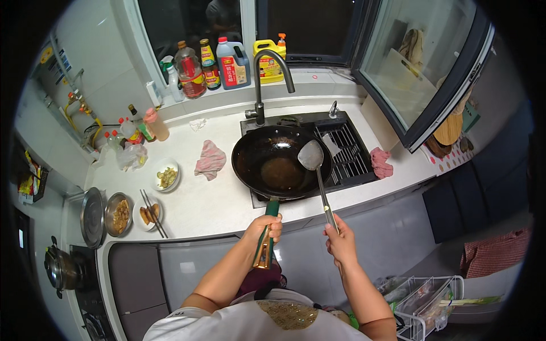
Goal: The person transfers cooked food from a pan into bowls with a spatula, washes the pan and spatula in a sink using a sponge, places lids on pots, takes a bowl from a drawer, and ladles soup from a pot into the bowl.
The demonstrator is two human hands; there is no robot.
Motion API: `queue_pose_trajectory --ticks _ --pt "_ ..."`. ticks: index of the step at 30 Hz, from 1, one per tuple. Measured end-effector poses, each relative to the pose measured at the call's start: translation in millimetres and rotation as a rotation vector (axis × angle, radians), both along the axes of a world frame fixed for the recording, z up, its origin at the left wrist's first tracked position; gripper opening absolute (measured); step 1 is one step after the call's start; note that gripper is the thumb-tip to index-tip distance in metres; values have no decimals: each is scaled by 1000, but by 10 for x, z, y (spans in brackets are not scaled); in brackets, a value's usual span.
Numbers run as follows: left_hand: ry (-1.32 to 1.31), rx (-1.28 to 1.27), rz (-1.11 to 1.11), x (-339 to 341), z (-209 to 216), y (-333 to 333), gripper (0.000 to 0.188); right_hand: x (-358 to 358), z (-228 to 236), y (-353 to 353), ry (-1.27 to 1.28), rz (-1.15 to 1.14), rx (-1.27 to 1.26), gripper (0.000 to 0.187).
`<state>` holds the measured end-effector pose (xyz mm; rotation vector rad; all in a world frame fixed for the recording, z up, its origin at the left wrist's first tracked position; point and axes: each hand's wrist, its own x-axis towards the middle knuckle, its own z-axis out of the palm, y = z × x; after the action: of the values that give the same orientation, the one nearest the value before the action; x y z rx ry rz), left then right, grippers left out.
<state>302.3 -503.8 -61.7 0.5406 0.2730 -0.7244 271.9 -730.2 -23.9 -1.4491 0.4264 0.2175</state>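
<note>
A black wok (253, 165) sits over the sink, with a little brownish liquid pooled in its bottom. My left hand (266, 229) is closed round its green and gold handle (263, 250), which points toward me. In my right hand (340, 241) is the handle of a metal wok spatula (310, 154). The spatula's broad blade is raised at the right side of the wok, its shaft crossing the rim; whether the two touch, I cannot tell. Behind the wok rises a dark grey tap (259, 91).
Left on the white counter (210, 210) are a pink cloth (211, 160), a bowl of chopped food (166, 177), a plate with chopsticks (150, 206) and a metal bowl (118, 215). Bottles line the windowsill. An open window (421, 68) juts in at right, above a rack (350, 162).
</note>
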Motion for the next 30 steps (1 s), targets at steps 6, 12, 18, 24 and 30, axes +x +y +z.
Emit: queue_pose_trajectory --ticks 6,12,18,24,30 --pt "0 41 84 582 -329 -470 9 656 -131 -154 134 4 57 38" --pt "28 83 170 890 -561 -794 10 1193 -237 -316 215 75 124 35" --pt "68 135 231 979 -695 -1156 8 1609 -368 -609 261 181 139 39" --pt "173 542 106 1106 -960 -1353 18 1924 -495 -872 298 343 150 39" --pt "-65 1303 -318 1247 -772 -1416 42 2065 -599 -922 345 396 187 39"
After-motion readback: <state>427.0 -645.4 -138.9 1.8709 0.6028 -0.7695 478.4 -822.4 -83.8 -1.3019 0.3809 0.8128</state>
